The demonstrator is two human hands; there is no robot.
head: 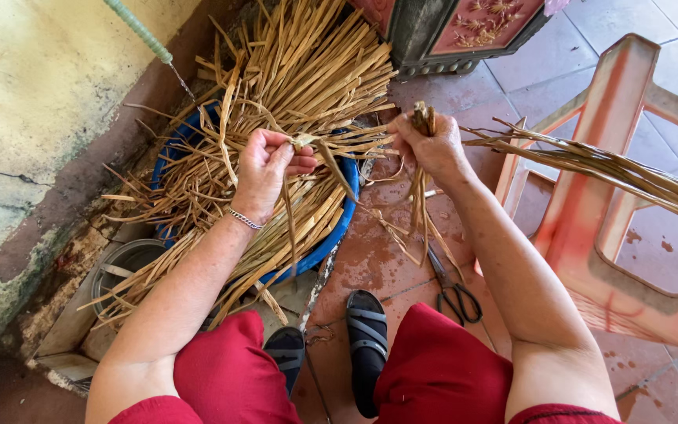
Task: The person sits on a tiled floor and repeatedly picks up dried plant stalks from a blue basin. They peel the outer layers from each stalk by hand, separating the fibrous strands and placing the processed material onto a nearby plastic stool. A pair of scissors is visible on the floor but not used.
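Dried strips (300, 94) fill the blue basin (344, 220); left hand (264, 169) pinches one strip, right hand (431, 145) fists a bundle (420, 200).

The basin (337, 228) stands on the floor (527, 86) at the left, with the dried strips (308, 86) heaped in it. The stool (629, 235) lies tipped at the right, more strips across it. The scissors (453, 286) lie on the floor between them, and a metal pot (123, 263), it seems, sits left of the basin.

Tan dried leaf strips (420, 177), bunched upright at centre frame, ends hanging loose. One flat strip (325, 157) bent left of centre, above the heaped strips in the blue basin (344, 216).
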